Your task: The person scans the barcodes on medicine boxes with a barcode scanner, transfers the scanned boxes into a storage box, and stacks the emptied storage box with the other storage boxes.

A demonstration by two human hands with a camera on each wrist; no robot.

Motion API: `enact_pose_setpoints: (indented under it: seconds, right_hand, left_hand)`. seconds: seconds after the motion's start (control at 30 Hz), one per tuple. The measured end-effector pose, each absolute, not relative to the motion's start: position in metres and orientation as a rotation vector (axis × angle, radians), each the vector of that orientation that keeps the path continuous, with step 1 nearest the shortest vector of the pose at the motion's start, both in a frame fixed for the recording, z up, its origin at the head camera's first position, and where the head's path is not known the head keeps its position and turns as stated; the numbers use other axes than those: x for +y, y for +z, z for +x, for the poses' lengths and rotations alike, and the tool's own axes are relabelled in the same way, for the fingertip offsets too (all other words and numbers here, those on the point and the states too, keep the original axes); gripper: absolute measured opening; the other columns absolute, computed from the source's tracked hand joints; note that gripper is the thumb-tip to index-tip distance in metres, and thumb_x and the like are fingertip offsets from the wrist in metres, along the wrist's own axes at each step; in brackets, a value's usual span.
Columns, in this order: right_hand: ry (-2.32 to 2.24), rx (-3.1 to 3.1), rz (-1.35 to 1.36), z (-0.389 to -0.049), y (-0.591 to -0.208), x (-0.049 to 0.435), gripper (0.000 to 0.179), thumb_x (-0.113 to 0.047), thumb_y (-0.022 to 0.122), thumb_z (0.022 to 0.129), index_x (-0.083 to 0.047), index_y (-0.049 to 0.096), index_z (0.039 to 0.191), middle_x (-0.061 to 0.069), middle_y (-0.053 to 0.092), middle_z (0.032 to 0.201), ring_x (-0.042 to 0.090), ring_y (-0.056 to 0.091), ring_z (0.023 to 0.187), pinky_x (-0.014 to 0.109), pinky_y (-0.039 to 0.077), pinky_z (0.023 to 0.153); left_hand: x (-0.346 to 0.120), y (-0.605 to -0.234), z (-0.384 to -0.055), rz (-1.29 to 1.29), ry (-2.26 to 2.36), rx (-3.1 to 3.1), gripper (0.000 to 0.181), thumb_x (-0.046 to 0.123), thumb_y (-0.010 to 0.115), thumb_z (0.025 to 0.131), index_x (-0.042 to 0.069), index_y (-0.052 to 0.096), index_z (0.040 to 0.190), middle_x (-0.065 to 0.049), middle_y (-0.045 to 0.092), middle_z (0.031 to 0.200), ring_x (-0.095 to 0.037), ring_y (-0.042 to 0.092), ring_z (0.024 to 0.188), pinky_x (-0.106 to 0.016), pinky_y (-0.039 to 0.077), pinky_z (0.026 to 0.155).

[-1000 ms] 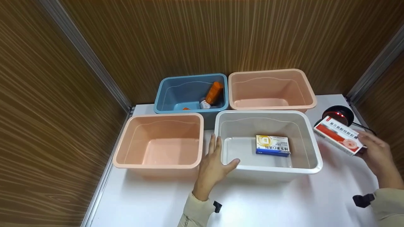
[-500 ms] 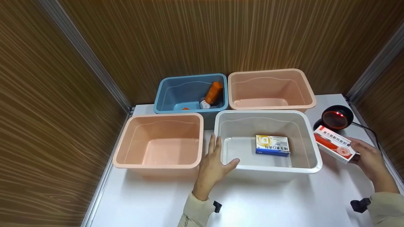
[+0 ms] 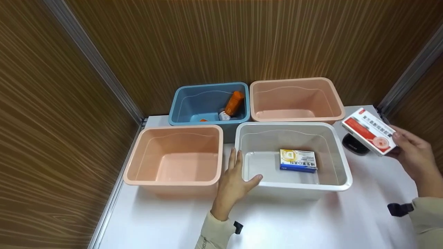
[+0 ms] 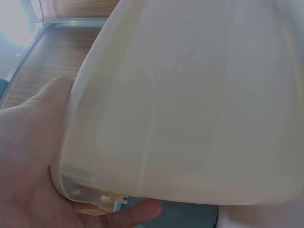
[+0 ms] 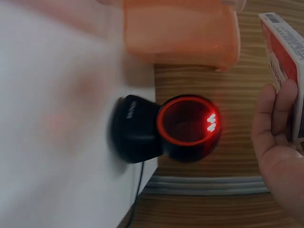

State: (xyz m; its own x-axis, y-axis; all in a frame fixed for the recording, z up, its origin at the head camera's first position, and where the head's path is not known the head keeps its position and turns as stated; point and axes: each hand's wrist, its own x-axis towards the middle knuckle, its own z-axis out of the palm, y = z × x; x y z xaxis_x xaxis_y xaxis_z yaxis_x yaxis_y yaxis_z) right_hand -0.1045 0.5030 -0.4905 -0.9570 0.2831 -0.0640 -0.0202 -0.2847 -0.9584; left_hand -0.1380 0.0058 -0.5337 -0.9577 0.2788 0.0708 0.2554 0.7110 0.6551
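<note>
The red-and-white carton (image 3: 369, 131), a flat, sharp-edged rectangular box, is in the right hand (image 3: 415, 152), whose thumb and fingers pinch one end, holding it tilted above the table (image 3: 166, 221). Its face bears a red band, a round emblem and Chinese characters, too blurred to read in full. In the head view it hides most of the black scanner (image 5: 135, 126), a smooth unit with a round, red-rimmed window and red lights, standing beyond that hand.

The left hand (image 3: 232, 185), well apart from the right, rests with fingers extended against the white bin (image 3: 287, 186), smooth moulded plastic with rounded corners. Inside, between the hands, lies a blue, white and yellow box (image 3: 297, 160) reading "D3". Left of the left hand stands a pink bin (image 3: 173, 183); beyond it, a blue bin (image 3: 209, 123) holds an orange bottle (image 3: 234, 103). A wood-grain panel (image 3: 207, 41) closes the far side.
</note>
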Motion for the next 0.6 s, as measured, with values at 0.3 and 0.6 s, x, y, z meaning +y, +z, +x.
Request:
enact_pose_setpoints:
  seconds: [0.3,0.6]
  right_hand:
    - [2.225,-1.856,-0.145,-0.145,-0.458,0.474,0.030,-0.003,0.068,0.096,-0.012,0.071,0.124,-0.001,0.068,0.103,0.011,0.069,0.081,0.025,0.058,0.064]
    - [1.911,-2.215,-0.159,-0.197,-0.424,0.441,0.042,-0.001,0.059,0.099,-0.005,0.050,0.141,-0.005,0.064,0.097,0.010,0.069,0.072,0.032,0.059,0.056]
  left_hand:
    - [0.006,-0.533,-0.137,0.442,1.088,2.864,0.107,0.071,0.064,0.085,0.011,0.020,0.162,-0.001,0.001,0.170,-0.041,0.049,0.132,-0.051,0.047,0.099]
    - [0.006,-0.532,-0.137,0.432,1.115,2.852,0.106,0.066,0.068,0.085,0.011,0.021,0.162,-0.002,0.003,0.170,-0.041,0.046,0.135,-0.053,0.044,0.102]
